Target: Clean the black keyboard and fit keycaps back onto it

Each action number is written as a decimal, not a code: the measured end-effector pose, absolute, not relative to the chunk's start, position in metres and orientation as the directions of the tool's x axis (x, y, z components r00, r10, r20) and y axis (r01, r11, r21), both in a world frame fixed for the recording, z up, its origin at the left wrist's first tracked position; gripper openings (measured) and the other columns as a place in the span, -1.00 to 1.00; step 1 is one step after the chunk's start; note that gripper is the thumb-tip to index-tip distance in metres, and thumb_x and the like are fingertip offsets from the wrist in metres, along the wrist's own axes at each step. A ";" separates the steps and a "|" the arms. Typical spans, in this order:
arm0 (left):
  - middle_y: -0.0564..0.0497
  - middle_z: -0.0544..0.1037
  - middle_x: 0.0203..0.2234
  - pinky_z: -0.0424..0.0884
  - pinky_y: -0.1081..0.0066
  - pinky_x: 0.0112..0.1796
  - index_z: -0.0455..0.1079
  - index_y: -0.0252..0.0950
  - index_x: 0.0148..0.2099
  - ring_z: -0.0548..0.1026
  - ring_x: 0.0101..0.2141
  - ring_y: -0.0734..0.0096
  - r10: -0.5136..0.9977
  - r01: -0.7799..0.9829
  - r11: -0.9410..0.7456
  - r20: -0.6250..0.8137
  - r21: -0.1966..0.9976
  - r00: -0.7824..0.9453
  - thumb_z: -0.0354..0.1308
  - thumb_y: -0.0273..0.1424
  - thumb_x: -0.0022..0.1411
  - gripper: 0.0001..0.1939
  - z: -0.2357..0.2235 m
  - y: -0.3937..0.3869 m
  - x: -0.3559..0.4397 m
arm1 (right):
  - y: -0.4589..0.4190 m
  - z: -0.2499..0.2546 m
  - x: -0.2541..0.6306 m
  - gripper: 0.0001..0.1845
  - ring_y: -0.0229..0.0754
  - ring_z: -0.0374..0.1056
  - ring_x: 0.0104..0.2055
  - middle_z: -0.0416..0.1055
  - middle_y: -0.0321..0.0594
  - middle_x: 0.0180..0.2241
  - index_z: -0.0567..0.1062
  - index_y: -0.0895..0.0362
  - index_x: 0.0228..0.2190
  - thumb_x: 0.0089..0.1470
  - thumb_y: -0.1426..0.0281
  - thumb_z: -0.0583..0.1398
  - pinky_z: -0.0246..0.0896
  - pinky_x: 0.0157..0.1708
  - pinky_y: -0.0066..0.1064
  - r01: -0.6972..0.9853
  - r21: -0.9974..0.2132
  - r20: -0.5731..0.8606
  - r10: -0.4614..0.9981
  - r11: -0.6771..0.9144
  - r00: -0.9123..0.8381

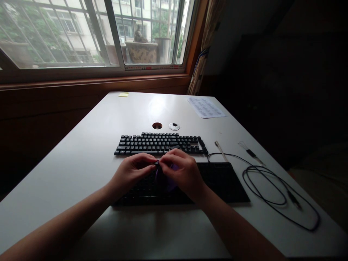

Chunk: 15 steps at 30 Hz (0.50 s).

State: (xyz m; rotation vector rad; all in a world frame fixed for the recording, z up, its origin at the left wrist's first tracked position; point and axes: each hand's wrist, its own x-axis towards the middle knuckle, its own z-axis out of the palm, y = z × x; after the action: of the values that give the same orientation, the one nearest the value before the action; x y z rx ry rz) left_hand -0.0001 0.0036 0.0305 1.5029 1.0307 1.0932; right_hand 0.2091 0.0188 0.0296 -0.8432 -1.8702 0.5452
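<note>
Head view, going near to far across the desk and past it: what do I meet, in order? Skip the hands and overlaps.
Black keyboard → rows of loose keys → round white hole cover → printed paper → window.

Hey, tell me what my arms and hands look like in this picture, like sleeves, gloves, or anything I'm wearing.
Your left forearm and right forearm are bare, with no sleeves in view. Your left hand and right hand are ungloved. I see no watch or bracelet; dim light hides finer details.
</note>
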 end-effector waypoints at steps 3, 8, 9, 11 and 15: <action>-0.09 0.67 -0.17 0.59 0.27 -0.06 0.59 -0.29 -0.17 0.63 -0.13 0.20 0.959 0.098 -0.180 0.153 0.979 0.238 0.38 -0.29 0.19 -0.80 0.030 0.003 -0.001 | 0.023 0.028 0.212 -0.87 -0.20 0.47 -0.28 0.51 -0.25 -0.34 0.61 0.05 -0.34 0.13 0.52 0.29 0.42 -0.25 -0.36 0.344 -0.678 0.593 0.760 0.650 -0.266; -0.06 0.68 -0.15 0.57 0.30 -0.05 0.60 -0.25 -0.10 0.63 -0.13 0.23 0.962 0.168 -0.170 0.127 0.971 0.243 0.35 -0.26 0.24 -0.77 0.028 0.004 -0.003 | 0.024 0.031 0.215 -0.85 -0.18 0.47 -0.24 0.50 -0.25 -0.33 0.61 0.04 -0.32 0.14 0.53 0.28 0.44 -0.19 -0.32 0.326 -0.662 0.637 0.736 0.675 -0.231; -0.06 0.68 -0.16 0.57 0.31 -0.06 0.59 -0.25 -0.09 0.63 -0.13 0.24 0.962 0.175 -0.169 0.124 0.970 0.242 0.35 -0.26 0.24 -0.76 0.028 0.005 -0.004 | 0.023 0.032 0.215 -0.86 -0.19 0.47 -0.24 0.51 -0.24 -0.32 0.62 0.04 -0.31 0.15 0.53 0.29 0.44 -0.19 -0.33 0.311 -0.653 0.648 0.722 0.691 -0.243; -0.04 0.68 -0.18 0.57 0.32 -0.08 0.58 -0.25 -0.09 0.63 -0.15 0.25 0.966 0.177 -0.170 0.128 0.969 0.226 0.36 -0.25 0.23 -0.76 0.028 0.005 -0.003 | 0.020 0.031 0.213 -0.87 -0.20 0.48 -0.25 0.50 -0.23 -0.31 0.62 0.06 -0.27 0.17 0.51 0.29 0.44 -0.22 -0.35 0.276 -0.638 0.660 0.695 0.719 -0.286; -0.02 0.67 -0.22 0.57 0.35 -0.12 0.56 -0.25 -0.11 0.63 -0.19 0.28 0.965 0.172 -0.183 0.143 0.968 0.220 0.36 -0.27 0.23 -0.77 0.029 0.004 -0.002 | 0.018 0.027 0.210 -0.87 -0.23 0.46 -0.28 0.49 -0.22 -0.29 0.62 0.06 -0.23 0.20 0.48 0.27 0.43 -0.27 -0.39 0.232 -0.624 0.661 0.663 0.746 -0.353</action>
State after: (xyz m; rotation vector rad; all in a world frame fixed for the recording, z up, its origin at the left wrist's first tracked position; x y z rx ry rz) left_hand -0.0021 0.0039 0.0287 1.5643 1.1051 1.0722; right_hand 0.2105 0.0179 0.0272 -0.6837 -1.9228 0.5287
